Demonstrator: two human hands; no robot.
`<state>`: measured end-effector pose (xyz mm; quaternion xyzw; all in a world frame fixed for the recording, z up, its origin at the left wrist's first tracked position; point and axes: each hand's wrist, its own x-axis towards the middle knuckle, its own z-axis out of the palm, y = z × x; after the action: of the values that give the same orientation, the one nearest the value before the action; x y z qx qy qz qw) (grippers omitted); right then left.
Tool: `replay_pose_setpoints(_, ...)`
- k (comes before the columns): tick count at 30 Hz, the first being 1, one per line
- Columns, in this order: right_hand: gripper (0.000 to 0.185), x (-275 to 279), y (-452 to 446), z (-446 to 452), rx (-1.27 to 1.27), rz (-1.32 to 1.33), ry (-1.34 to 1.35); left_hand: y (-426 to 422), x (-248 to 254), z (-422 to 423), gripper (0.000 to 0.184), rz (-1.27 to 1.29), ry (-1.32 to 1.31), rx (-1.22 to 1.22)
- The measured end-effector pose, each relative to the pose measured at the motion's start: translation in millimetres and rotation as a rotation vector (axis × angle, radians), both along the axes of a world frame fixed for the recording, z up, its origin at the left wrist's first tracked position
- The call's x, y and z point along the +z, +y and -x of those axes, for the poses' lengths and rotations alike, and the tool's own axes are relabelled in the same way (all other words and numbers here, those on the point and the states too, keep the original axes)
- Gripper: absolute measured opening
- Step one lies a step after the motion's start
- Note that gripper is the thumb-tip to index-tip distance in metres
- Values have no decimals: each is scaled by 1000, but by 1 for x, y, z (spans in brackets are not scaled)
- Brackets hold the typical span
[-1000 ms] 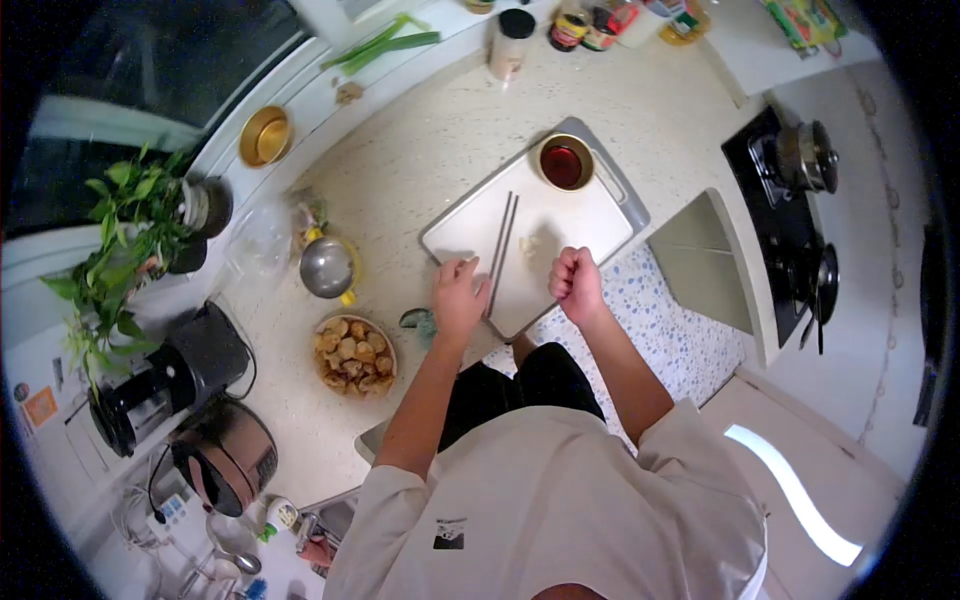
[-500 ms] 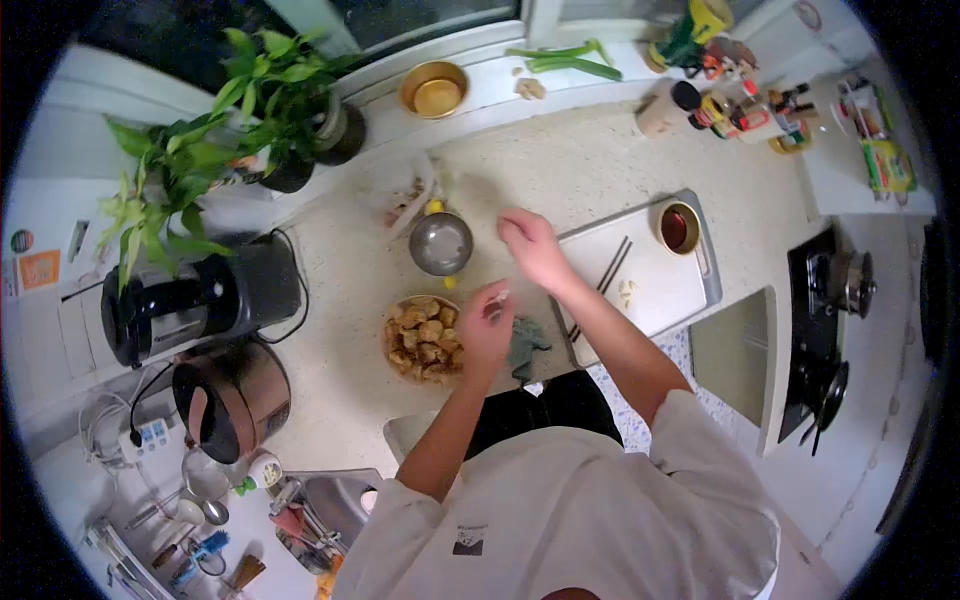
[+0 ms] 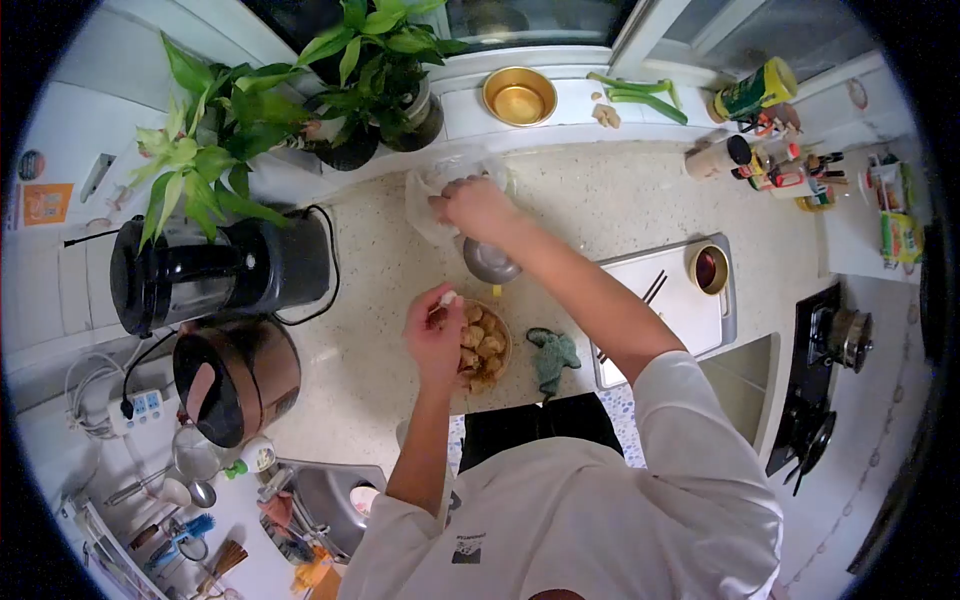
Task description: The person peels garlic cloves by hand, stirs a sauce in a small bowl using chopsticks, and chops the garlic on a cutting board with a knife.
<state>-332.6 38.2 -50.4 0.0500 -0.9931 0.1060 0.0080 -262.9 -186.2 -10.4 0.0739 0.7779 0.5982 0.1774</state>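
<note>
My left hand (image 3: pixel 435 335) is closed with a small white piece (image 3: pixel 449 298), which looks like a garlic clove, at its fingertips. It is over the left side of a bowl (image 3: pixel 510 352) of browned chunks (image 3: pixel 486 344) and hides part of it. My right hand (image 3: pixel 482 210) reaches across to a clear plastic bag (image 3: pixel 428 222). Its fingers are drawn together over the bag, and whatever they hold is hidden. Below my right wrist stands a small metal bowl (image 3: pixel 488 264), partly covered by the forearm.
On the right, a white cutting board (image 3: pixel 690 320) holds dark chopsticks (image 3: pixel 655 287) and a cup of dark liquid (image 3: pixel 708 270). A green cloth (image 3: pixel 552 360) lies beside the chunks. A gold bowl (image 3: pixel 520 98) and green stalks (image 3: pixel 645 97) rest on the sill. Appliances (image 3: pixel 235 385) line the left.
My right hand has moved left from beside the metal bowl to the plastic bag. My left hand has shifted left over the bowl of chunks, still with the white piece. The view has shifted.
</note>
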Motion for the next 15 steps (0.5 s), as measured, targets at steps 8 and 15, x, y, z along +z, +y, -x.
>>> replay_pose_setpoints(8, 23, 3, -2, -6, -32, 79, 90, 13, 17, 18, 27, -130, -74, 73)
replay_pose_setpoints(15, 32, 0, 3, -18, 43, 108, 427, 26, 17, 23, 30, -148, -8, 31)
